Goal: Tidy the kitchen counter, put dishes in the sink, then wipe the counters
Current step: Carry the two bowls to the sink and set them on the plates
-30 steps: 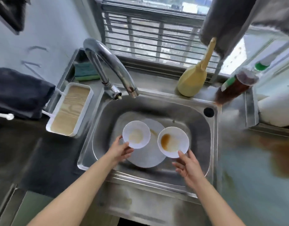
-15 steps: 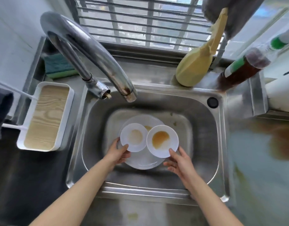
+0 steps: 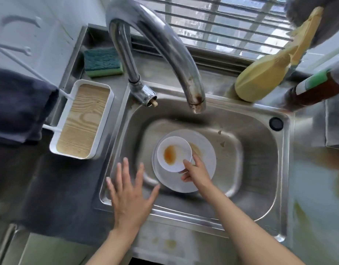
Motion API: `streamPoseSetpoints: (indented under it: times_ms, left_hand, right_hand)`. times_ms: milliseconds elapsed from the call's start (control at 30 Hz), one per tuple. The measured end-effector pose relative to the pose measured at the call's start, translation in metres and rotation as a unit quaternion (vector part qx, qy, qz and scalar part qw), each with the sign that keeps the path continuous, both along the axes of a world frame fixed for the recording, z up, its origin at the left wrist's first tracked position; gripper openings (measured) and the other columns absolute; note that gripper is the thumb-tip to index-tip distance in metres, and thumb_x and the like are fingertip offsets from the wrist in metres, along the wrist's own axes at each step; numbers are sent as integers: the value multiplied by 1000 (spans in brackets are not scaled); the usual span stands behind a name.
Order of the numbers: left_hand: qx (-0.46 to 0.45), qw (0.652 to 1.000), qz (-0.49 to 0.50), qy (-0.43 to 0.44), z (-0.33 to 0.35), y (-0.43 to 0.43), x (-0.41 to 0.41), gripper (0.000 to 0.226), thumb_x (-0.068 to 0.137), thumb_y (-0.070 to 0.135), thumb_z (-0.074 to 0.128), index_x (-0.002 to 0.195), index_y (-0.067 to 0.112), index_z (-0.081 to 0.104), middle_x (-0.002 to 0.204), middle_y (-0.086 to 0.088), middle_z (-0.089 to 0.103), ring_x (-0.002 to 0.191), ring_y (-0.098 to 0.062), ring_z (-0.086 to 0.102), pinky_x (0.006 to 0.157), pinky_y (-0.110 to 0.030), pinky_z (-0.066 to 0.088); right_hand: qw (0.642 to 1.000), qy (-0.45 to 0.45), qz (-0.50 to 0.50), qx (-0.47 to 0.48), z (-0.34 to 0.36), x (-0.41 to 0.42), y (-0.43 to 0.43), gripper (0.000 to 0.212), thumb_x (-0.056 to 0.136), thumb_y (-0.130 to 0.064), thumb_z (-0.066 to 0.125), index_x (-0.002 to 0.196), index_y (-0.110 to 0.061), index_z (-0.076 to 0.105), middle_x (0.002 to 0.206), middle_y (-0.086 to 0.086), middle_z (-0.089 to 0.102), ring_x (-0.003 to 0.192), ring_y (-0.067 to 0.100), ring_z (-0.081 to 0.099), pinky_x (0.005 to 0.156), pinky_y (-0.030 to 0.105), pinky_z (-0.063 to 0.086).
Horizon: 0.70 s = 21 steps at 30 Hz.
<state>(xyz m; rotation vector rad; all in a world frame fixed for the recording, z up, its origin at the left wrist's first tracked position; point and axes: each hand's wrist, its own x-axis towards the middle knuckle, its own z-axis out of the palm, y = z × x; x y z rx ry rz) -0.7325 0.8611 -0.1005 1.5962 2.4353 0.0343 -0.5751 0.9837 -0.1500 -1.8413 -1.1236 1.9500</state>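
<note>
A small white bowl (image 3: 174, 153), smeared inside with orange-brown sauce, sits upright on a large white plate (image 3: 206, 155). The plate lies flat on the floor of the sink (image 3: 250, 150), left of its middle. The right hand (image 3: 197, 171) pinches the bowl's near rim.

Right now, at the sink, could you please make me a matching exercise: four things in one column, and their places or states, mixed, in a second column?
Things:
1. sponge
2. bowl
3. bottle
4. left hand

Places or states:
A. on the plate in the sink
B. open, above the sink's near left rim
C. behind the tray, left of the faucet
D. beyond the sink's far right corner

Pairs: 1-C, 2-A, 3-D, 4-B
</note>
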Motion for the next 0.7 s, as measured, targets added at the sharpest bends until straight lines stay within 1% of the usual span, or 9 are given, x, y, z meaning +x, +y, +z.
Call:
streamPoseSetpoints:
  times_ms: [33, 100, 167, 233, 333, 400, 500, 600, 700]
  left_hand:
    - [2, 999, 44, 17, -2, -2, -2, 74, 81, 62, 31, 140, 17, 35, 151, -20, 21, 140, -34, 15, 110, -54, 2]
    - [-8, 995, 100, 30, -2, -4, -6, 73, 83, 56, 31, 140, 11, 37, 153, -19, 16, 141, -33, 13, 107, -61, 12]
    - [-11, 994, 108, 29, -3, -5, -7, 65, 84, 46, 33, 137, 11, 43, 154, -17, 15, 141, -30, 13, 106, -61, 16]
    - [8, 993, 114, 20, -5, -5, -6, 58, 82, 39, 34, 132, 14, 51, 154, -16, 16, 141, -29, 13, 106, -60, 16]
    - [26, 992, 126, 8, -8, -5, -5, 54, 80, 34, 33, 122, 15, 59, 154, -16, 17, 141, -29, 13, 106, -60, 16]
    - [26, 991, 130, 3, -6, -5, -5, 53, 78, 32, 32, 120, 15, 61, 154, -16, 17, 141, -29, 14, 106, -60, 16]
    - [23, 992, 126, 0, -6, -6, -5, 52, 77, 30, 32, 116, 15, 62, 154, -16, 17, 141, -30, 15, 106, -60, 16]
    - [14, 992, 127, -1, -6, -7, -7, 52, 75, 28, 31, 113, 16, 63, 154, -16, 17, 141, -30, 15, 106, -60, 16]
    - [-10, 992, 123, -32, -1, -5, -7, 52, 75, 29, 29, 111, 15, 64, 153, -17, 18, 141, -30, 16, 106, -60, 17]
  right_hand:
    - [1000, -6, 4, 5, -2, 1, 0, 53, 96, -18, 46, 144, -30, 28, 75, 15, 64, 55, 21, 57, 56, 30, 50]
    - [1000, -10, 5, 6, -5, 3, 0, 55, 96, -18, 47, 145, -32, 24, 74, 15, 65, 56, 23, 57, 58, 32, 50]
    - [1000, -10, 5, 1, -7, 4, 0, 58, 96, -20, 48, 145, -35, 21, 76, 16, 66, 58, 23, 57, 61, 34, 51]
    - [1000, -13, 1, -2, -7, 4, -1, 62, 95, -23, 51, 145, -37, 18, 78, 16, 66, 58, 22, 57, 61, 33, 50]
    - [999, -29, -16, -18, -5, 7, -5, 72, 92, -29, 56, 147, -29, 10, 80, 13, 67, 55, 18, 56, 55, 28, 48]
    - [998, -46, -30, -29, -3, 12, -10, 74, 91, -29, 58, 147, -22, 10, 80, 11, 67, 53, 16, 55, 50, 25, 47]
    - [996, -69, -31, -52, 6, 21, -18, 63, 92, -19, 56, 144, -15, 19, 76, 11, 64, 51, 17, 53, 45, 23, 43]
    - [994, -85, -6, -60, 23, 32, -30, 41, 93, -8, 51, 132, -9, 36, 72, 9, 61, 42, 13, 50, 41, 19, 39]
    - [995, -82, 16, -49, 47, 42, -44, 28, 92, -3, 48, 119, -8, 42, 68, 10, 57, 42, 12, 46, 39, 17, 36]
